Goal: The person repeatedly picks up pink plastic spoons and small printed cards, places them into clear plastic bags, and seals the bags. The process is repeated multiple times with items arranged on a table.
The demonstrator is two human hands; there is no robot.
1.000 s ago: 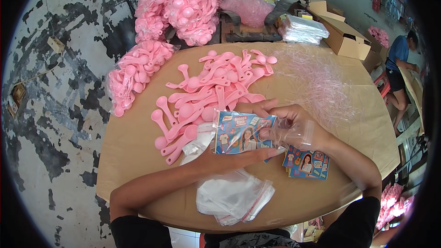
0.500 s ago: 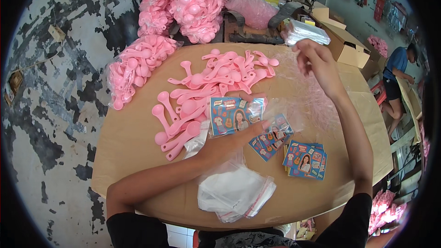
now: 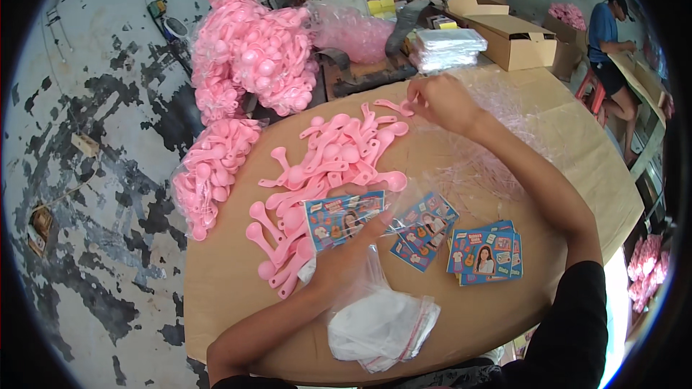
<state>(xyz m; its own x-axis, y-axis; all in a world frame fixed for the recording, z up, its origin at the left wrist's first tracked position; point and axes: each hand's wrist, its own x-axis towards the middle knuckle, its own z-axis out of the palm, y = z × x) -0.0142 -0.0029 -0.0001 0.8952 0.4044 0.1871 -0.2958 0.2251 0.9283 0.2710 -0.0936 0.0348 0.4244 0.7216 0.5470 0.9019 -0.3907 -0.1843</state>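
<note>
My left hand [image 3: 352, 251] is closed around a blue printed card [image 3: 340, 217] in a clear plastic bag, thumb in front and fingertips behind the card's upper edge. At the far right end of a heap of pink measuring spoons [image 3: 339, 155], my right hand [image 3: 443, 103] has its fingers bent together on one pink measuring spoon [image 3: 391, 106]. Several blue cards [image 3: 427, 225] lie fanned beside my left thumb, partly under clear film. Right of them sits a stack of matching cards [image 3: 483, 253]. Clear plastic bags [image 3: 382, 328] lie in a pile below my left hand.
Bulging bags of pink spoons [image 3: 252, 57] stand at the back left, and another bag [image 3: 216, 173] rests on the table's left edge. Thin clear shreds [image 3: 497, 151] spread under my right forearm. Behind are plastic packs [image 3: 447, 50] and a cardboard box [image 3: 512, 39]. A person [image 3: 609, 57] works at far right.
My right hand has moved leftward to the spoon heap, and its spread fingers have closed on a spoon. My left hand still holds the bagged card. The view has shifted.
</note>
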